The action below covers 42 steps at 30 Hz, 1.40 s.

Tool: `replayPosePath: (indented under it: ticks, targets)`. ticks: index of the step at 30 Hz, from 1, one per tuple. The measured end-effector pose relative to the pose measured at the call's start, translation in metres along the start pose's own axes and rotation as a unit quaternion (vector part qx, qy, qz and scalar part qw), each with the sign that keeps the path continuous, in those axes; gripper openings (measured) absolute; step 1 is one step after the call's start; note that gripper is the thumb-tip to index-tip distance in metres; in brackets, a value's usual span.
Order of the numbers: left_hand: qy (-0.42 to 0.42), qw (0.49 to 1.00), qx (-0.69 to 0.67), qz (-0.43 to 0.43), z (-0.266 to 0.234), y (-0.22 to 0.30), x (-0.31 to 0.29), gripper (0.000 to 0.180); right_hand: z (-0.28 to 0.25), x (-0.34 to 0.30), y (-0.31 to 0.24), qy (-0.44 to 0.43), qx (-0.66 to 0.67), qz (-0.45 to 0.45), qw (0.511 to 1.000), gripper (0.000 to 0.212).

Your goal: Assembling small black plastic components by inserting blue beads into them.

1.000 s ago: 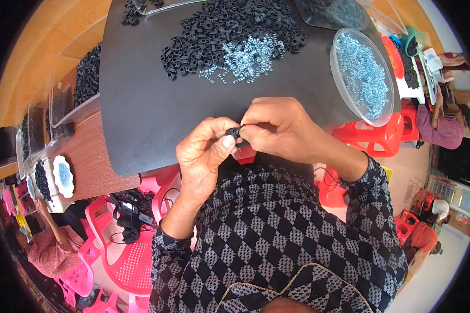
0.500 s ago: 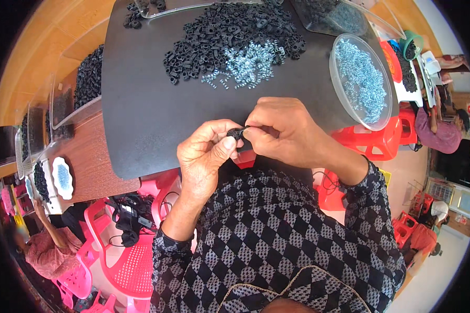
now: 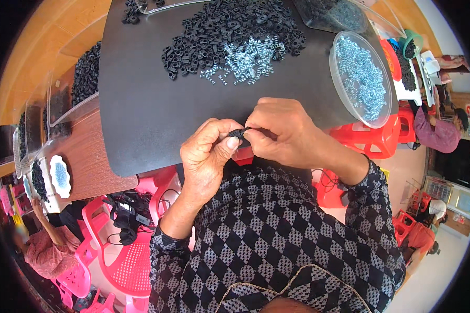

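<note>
My left hand (image 3: 206, 151) pinches a small black plastic part (image 3: 237, 134) between thumb and fingers, just off the near edge of the dark tabletop. From the other side my right hand (image 3: 282, 128) grips the same part, thumb and forefinger pressed together at its right end. The fingers hide much of the part, and whether a spring is in it I cannot tell. Beyond the hands lies a heap of black plastic pieces (image 3: 193, 52), many with holes through them. A pile of small metal coil springs (image 3: 250, 60) rests against the heap's near side.
To the right, a round clear tub (image 3: 333, 78) holds more springs, above red stools (image 3: 368, 141). The dark board (image 3: 141, 109) has a rounded near-left corner. At left are clear bins of black pieces (image 3: 86, 73) and a pink chair (image 3: 130, 266). Other people sit at both sides.
My left hand has shifted slightly right and turned a little with the black part; my right hand stays nearly in place. Tabletop things appear slightly higher and further left in the view.
</note>
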<state>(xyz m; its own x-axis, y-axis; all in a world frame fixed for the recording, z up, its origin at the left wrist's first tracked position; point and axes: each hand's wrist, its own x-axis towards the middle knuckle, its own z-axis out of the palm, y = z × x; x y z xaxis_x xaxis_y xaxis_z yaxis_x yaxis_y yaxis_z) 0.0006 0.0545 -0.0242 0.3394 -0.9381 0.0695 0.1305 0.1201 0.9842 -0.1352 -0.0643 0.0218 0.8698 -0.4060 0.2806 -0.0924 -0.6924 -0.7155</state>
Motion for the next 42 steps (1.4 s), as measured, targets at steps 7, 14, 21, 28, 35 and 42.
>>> replayPosePath:
  ticks: [7,14,21,28,35,42]
  targets:
    - [-0.014,0.999,0.029,0.011,-0.001,0.001,-0.001,0.014,-0.002,-0.002,0.002,-0.040,0.013,0.052,0.998,0.008]
    - [0.013,0.999,0.051,-0.013,0.006,0.006,-0.003,0.011,-0.005,-0.002,0.004,-0.096,0.003,0.053,0.994,0.011]
    - [0.023,0.987,0.148,0.051,0.007,0.002,-0.001,0.016,0.007,-0.007,0.001,-0.037,-0.109,-0.029,0.993,0.016]
    - [0.046,0.977,0.188,0.088,0.010,0.000,-0.001,0.014,0.008,-0.009,-0.001,-0.051,-0.149,-0.029,0.987,0.014]
    - [0.076,0.994,0.070,-0.026,0.014,0.011,-0.002,0.013,0.008,-0.007,-0.011,-0.056,-0.154,0.009,0.986,0.014]
    - [0.081,0.994,-0.023,-0.070,0.014,0.016,0.000,0.017,0.022,-0.011,-0.014,0.043,-0.235,-0.036,0.970,0.022]
